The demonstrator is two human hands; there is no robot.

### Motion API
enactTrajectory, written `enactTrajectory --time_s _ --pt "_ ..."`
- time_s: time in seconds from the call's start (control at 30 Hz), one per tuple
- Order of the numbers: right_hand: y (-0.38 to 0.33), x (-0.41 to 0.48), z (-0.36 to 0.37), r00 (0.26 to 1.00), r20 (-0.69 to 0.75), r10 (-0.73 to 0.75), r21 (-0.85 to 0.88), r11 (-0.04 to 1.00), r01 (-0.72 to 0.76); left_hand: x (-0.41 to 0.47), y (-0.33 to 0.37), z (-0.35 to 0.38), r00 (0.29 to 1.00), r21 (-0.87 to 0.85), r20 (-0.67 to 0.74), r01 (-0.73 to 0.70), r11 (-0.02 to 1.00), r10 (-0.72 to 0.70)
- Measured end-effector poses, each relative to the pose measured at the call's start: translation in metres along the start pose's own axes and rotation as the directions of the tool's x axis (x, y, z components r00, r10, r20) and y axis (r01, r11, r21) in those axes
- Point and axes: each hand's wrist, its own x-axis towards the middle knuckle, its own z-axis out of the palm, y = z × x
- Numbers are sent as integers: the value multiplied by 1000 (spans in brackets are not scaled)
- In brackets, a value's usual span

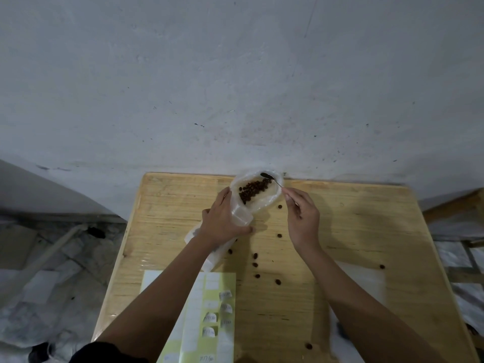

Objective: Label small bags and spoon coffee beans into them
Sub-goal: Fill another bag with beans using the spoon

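The dark brown coffee beans lie in a heap inside a big clear plastic bag. That bag rests at the far edge of the light wooden table. A thin metal spoon pokes in at the far end of that bag, with its bowl just past the heap. I cannot tell if any beans sit on it. The right hand pinches the end of the spoon's handle between thumb and fingertips. The left hand is curled round a small clear plastic bag and holds it right against the near end of the big bag. Its thumb lies up along the big bag's side. I see no beans in the small bag. So the step in hand looks like scooping, with the filling of this small bag not yet begun. The next move calls for sliding the spoon under the heap and lifting it level. Then it must be tipped into the small bag's narrow mouth, which the left hand must keep open. It needs care, since several loose beans lie scattered on the table. Under the left wrist lies a pile of flat pale bags; what is in them is hard to see. Nearer the person lies a yellow-green label sheet with white stickers, some scribbled on and curling up.
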Motion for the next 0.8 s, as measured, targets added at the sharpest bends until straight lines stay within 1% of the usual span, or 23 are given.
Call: enactTrajectory --time_s 0.13,0.2,0.3,0.37,0.47,0.53,0.67,0.8 --pt "10 -4 4 999 -35 19 -28 999 -20 -3 0 0 1000 14 5 -30 999 30" --pt "14 -4 8 997 -62 55 -28 998 -57 -3 0 0 999 18 8 -34 999 34" --pt "20 -3 12 976 -129 175 27 984 -173 -4 0 -1 999 12 13 -34 999 34" --pt "22 -3 14 943 -161 290 118 955 -274 -5 0 -2 999 6 12 -43 999 43" --pt "23 -2 19 847 -159 508 314 839 -444 -6 -1 -2 998 -8 3 -67 998 67" --pt "23 -4 23 788 -118 604 447 741 -501 -6 0 -3 996 -22 1 -93 995 93" --pt "16 -9 32 734 -37 678 568 618 -543 -8 3 -4 988 -61 6 -151 987 152" --pt "8 -5 35 671 10 742 615 524 -589 -8 2 -3 987 -62 3 -158 985 159"
